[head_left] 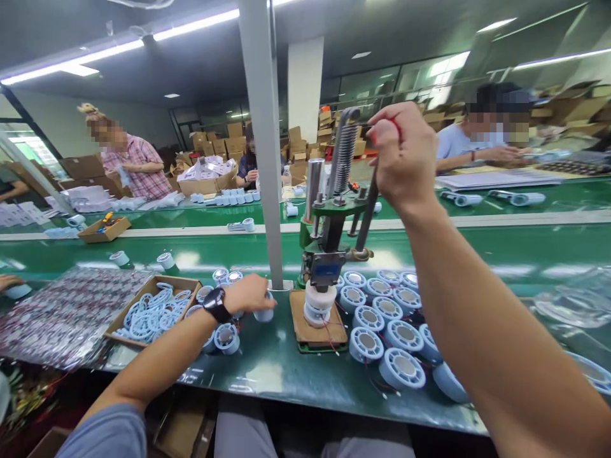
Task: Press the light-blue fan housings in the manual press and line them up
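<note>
In the head view my right hand [405, 152] is raised and wrapped round the top of the lever [366, 222] of a green hand press [329, 248]. Under the press's white pressing block [319, 295] sits a light-blue round housing [317, 314] with thin red wires, on a brown pad [296, 321]. To the left of the press, my left hand [251, 294], with a black watch at its wrist, has its fingers closed on another light-blue housing [264, 312] at table height. Several housings [226, 338] stand around that wrist. More finished-looking round housings [403, 369] with metallic centres are grouped right of the press.
A cardboard box of light-blue rings [155, 312] stands left, beside a bubble-wrap sheet of wired parts [71, 312]. A grey post [267, 140] rises behind my left hand. Co-workers [136, 159] sit or stand across the green conveyor [214, 245]. Clear plastic [577, 299] lies at right.
</note>
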A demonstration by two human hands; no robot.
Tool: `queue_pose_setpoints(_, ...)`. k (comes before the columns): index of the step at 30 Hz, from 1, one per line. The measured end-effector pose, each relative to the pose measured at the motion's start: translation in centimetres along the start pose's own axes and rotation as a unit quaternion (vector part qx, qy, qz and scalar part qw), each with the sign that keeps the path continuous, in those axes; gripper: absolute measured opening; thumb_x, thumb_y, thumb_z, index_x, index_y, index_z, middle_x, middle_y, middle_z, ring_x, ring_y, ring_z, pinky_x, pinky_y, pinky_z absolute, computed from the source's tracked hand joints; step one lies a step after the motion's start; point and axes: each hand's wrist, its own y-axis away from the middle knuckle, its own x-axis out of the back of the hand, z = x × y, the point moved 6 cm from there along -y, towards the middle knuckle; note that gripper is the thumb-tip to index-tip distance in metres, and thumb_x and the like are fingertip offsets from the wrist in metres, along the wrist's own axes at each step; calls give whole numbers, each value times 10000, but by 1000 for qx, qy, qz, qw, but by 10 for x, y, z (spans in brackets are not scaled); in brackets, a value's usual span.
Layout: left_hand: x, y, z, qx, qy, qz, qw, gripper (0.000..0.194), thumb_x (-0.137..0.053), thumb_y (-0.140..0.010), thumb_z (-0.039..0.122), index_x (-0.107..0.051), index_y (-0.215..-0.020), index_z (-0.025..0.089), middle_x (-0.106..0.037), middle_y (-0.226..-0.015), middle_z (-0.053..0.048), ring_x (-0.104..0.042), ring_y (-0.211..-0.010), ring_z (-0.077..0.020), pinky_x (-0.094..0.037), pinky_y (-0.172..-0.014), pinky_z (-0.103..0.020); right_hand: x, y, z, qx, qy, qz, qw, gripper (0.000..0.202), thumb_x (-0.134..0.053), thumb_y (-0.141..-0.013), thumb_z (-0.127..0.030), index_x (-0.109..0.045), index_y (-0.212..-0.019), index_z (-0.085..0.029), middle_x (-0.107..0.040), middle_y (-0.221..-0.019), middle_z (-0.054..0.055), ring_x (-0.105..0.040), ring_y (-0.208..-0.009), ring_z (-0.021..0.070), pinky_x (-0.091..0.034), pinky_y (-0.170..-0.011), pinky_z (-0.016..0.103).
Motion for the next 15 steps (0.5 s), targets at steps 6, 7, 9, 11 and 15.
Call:
queue_pose_setpoints(6, -48, 48, 47, 24, 19, 26, 999, 467, -528, -930, 512, -701, -971, 80, -700, -973, -223, -700, -908, -302, -515, -726, -335, 8, 114, -16, -33, -75, 74, 994, 558, -456, -945, -234, -380, -1494, -172, -437, -1465, 129, -464, -1336, 242, -424, -1046, 451)
queue_pose_setpoints(7, -46, 50, 42, 32, 25, 37, 998, 482, -461, -962, 526, -691, -998, 104, -704, -976, -196, -698, -923, -276, -514, -750, -318, 5, 147, -18, -51, -103, 106, 988, 558, -490, -920, -241, -415, -1472, -211, -469, -1433, 118, -488, -1312, 253, -443, -1030, 474)
queue_pose_setpoints(9, -35, 56, 14, 68, 29, 63, 995, 461, -360, -1004, 507, -670, -1031, 166, -714, -985, -130, -690, -946, -224, -505, -800, -282, -10, 215, -19, -111, -153, 131, 973, 622, -567, -864, -283, -407, -1464, -244, -478, -1406, 124, -490, -1306, 281, -447, -1031, 513)
queue_pose_setpoints(11, -15, 67, -36, 145, 18, 89, 985, 417, -299, -1032, 399, -652, -1056, 179, -709, -1039, -116, -675, -991, -211, -493, -851, -283, -38, 273, -13, -204, -172, 70, 961, 801, -646, -801, -372, -308, -1508, -208, -428, -1439, 166, -463, -1326, 321, -428, -1049, 540)
queue_pose_setpoints(15, 14, 101, -152, 312, -18, 89, 946, 328, -382, -964, 225, -662, -1012, 60, -687, -1065, -232, -657, -1048, -281, -485, -892, -342, -90, 340, 8, -379, -146, -87, 910, 1007, -701, -699, -525, -266, -1519, -135, -524, -1340, 204, -569, -1191, 346, -465, -1002, 513)
